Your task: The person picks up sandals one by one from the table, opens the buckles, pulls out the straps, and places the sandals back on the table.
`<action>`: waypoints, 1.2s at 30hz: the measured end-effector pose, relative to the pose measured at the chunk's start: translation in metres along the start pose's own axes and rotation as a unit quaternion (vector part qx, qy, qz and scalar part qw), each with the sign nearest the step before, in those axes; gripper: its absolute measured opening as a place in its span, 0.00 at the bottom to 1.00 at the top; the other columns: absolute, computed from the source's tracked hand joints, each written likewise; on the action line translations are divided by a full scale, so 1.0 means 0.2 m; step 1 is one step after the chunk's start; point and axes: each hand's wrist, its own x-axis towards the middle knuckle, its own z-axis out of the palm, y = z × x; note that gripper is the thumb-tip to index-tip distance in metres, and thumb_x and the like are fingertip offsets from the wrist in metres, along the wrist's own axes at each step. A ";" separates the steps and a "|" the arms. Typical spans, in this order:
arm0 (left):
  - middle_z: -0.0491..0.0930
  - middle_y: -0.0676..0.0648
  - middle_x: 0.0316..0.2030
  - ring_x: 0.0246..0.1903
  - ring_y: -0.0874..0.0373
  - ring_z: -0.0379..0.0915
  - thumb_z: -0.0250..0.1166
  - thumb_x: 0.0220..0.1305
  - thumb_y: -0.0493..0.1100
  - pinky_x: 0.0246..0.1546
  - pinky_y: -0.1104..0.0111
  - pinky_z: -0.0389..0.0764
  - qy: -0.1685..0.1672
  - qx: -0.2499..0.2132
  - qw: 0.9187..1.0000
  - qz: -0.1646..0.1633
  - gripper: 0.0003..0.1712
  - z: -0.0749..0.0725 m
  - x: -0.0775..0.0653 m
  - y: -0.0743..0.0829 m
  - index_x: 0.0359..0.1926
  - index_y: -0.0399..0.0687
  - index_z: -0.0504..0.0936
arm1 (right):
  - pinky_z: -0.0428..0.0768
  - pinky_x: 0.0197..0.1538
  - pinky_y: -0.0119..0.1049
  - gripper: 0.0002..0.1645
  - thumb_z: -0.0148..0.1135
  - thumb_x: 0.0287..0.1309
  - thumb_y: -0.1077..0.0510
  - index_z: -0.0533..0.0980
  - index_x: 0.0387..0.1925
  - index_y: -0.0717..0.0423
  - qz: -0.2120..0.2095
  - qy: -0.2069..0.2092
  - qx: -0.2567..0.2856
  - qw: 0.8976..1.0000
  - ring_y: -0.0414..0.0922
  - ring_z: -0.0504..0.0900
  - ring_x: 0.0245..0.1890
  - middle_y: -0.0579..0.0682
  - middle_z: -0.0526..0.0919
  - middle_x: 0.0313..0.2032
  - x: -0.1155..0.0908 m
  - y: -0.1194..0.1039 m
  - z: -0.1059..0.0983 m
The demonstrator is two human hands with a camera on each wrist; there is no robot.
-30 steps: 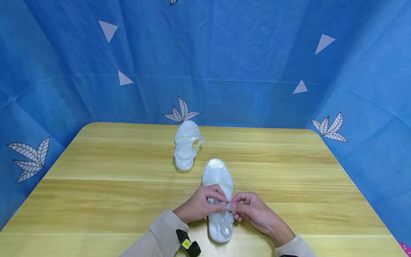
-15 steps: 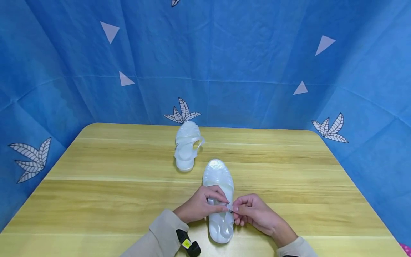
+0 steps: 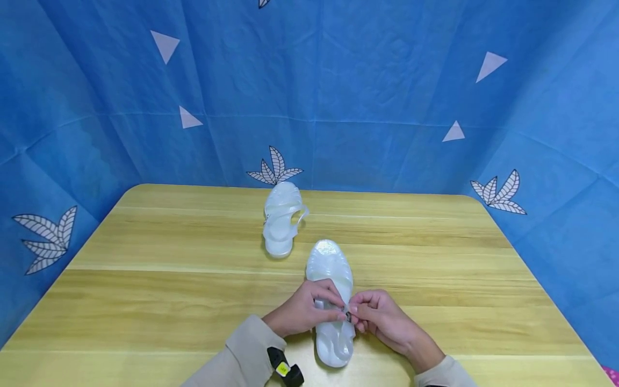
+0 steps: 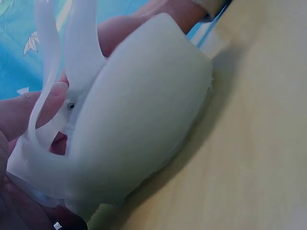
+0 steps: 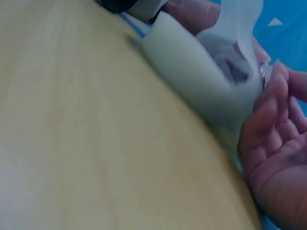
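A pearly white jelly sandal [image 3: 329, 263] lies on the table with its toe pointing away from me. From the left, my left hand [image 3: 309, 304] reaches over its middle and pinches the strap beside a small metal buckle [image 3: 348, 316]. On the sandal's right side, my right hand [image 3: 382, 320] pinches the strap end with thumb and forefinger, right at the buckle. The left wrist view shows the sandal's heel [image 4: 139, 105] close up, with a metal-ringed hole on the strap behind it. In the right wrist view, the fingers partly hide the buckle [image 5: 262, 74].
A second matching sandal [image 3: 279, 236] stands farther back, left of the first, with its strap loop sticking out to the right. The wooden table [image 3: 169, 306] ends at a blue patterned cloth [image 3: 367, 80] hanging behind and at both sides.
The right fingers shift slightly at the strap end, and the dark metal buckle now shows more plainly between the hands. The left hand and both sandals stay almost in place.
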 end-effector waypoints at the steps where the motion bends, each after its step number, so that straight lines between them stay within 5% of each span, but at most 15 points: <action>1: 0.79 0.46 0.34 0.41 0.64 0.73 0.70 0.54 0.38 0.50 0.70 0.71 -0.001 0.000 1.000 0.002 0.09 0.00 0.00 0.00 0.36 0.37 0.86 | 0.73 0.28 0.24 0.10 0.49 0.64 0.66 0.77 0.33 0.57 0.001 0.002 0.000 1.000 0.32 0.74 0.24 0.41 0.80 0.26 0.00 0.00 0.00; 21: 0.79 0.42 0.35 0.41 0.64 0.73 0.69 0.55 0.38 0.51 0.70 0.70 0.000 0.000 1.000 -0.003 0.11 0.01 -0.01 -0.01 0.38 0.36 0.86 | 0.75 0.32 0.24 0.13 0.46 0.61 0.71 0.77 0.36 0.59 -0.020 -0.045 0.013 0.999 0.33 0.75 0.27 0.42 0.80 0.29 -0.01 0.00 -0.01; 36: 0.79 0.48 0.34 0.41 0.64 0.73 0.69 0.55 0.40 0.49 0.70 0.71 -0.005 0.005 1.000 -0.011 0.10 0.00 0.00 -0.01 0.37 0.40 0.86 | 0.74 0.28 0.23 0.04 0.53 0.62 0.66 0.74 0.34 0.58 0.021 0.011 -0.023 0.999 0.33 0.75 0.25 0.41 0.80 0.26 0.00 -0.01 0.02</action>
